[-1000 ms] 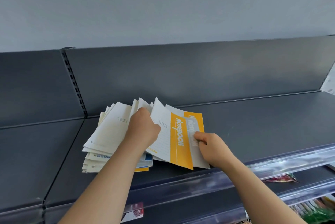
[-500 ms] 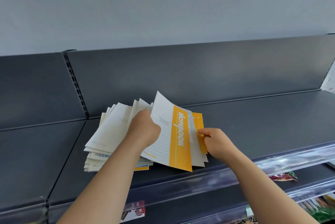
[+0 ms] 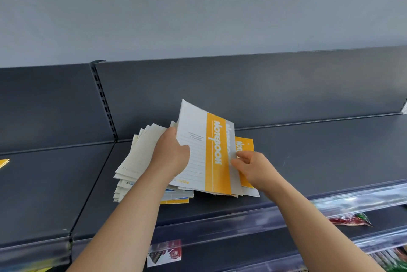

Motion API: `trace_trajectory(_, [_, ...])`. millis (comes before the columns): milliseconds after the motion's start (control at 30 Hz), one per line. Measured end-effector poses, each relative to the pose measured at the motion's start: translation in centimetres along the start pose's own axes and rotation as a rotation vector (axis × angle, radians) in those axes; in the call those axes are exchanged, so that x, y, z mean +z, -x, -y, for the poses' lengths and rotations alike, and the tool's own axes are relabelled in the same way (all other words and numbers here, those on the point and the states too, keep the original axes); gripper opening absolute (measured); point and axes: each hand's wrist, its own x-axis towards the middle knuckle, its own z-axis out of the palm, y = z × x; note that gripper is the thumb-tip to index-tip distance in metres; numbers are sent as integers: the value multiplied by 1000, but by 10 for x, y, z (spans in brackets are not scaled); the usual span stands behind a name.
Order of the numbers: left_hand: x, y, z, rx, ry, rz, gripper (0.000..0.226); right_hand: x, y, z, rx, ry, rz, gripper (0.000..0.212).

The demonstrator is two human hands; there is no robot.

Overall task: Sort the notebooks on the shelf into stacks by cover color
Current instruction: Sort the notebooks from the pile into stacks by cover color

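Note:
A fanned pile of thin notebooks lies on the dark grey shelf. Most covers show white or cream; blue and yellow edges peek out at the bottom. My left hand grips several tilted notebooks, the front one white with an orange band. My right hand pinches the right edge of a grey-banded notebook just behind it. Under my right hand lies an orange-covered notebook, partly hidden.
A yellow corner of another item shows at the far left of the neighbouring shelf. A slotted upright divides the two shelves. Clear price rails run along the front edge; packaged goods sit on lower shelves.
My left hand has tilted the orange-banded notebooks up more steeply. My right hand has shifted slightly up along their right edge.

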Motion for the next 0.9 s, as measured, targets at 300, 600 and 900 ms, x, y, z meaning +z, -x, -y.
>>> trace_trajectory(300, [-20, 13, 3, 9, 268, 5, 44, 11, 1, 37, -85, -175, -120, 53])
trace_trajectory(600, [-81, 20, 29, -33, 414, -89, 34, 48, 3, 84, -140, -258, -187, 29])
trace_trajectory(900, [-191, 39, 95, -54, 399, -311, 30, 150, 19, 154, -130, -270, -156, 21])
